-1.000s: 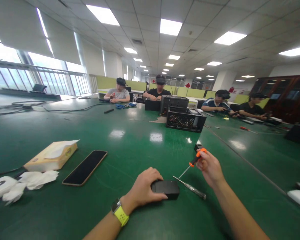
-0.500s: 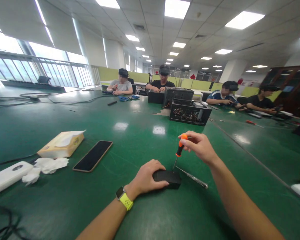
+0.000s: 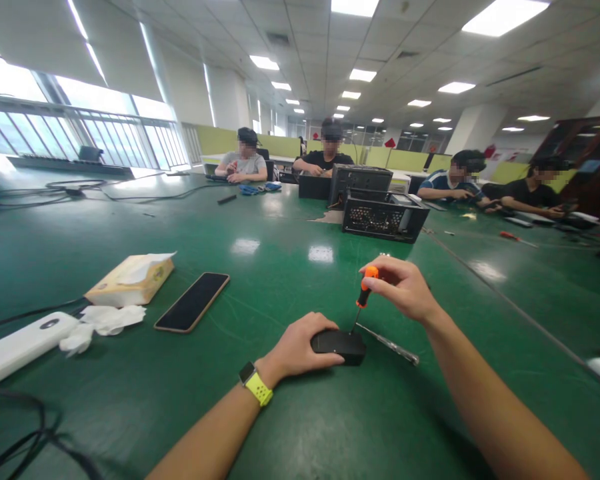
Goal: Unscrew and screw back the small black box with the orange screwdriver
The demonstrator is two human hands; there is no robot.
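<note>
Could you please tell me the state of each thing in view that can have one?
Small black rectangular box: lying flat, held.
Left hand: wrapped around the box.
Orange-and-black screwdriver: tilted, tip down at the box.
Right hand: gripping that screwdriver's handle.
Slim silvery screwdriver-like tool: lying loose.
Tan-edged rectangular phone: face up, screen dark.
Yellow tissue pack: open, tissue sticking out.
White paper tissues: crumpled.
Lime-strapped watch: worn.

An office, shown by partitions [image 3: 215,141], ceiling light panels [image 3: 505,16] and a shared table [image 3: 275,283].

Screwdriver [image 3: 367,287] swung steeper — tip now on black block [image 3: 343,342].
</note>
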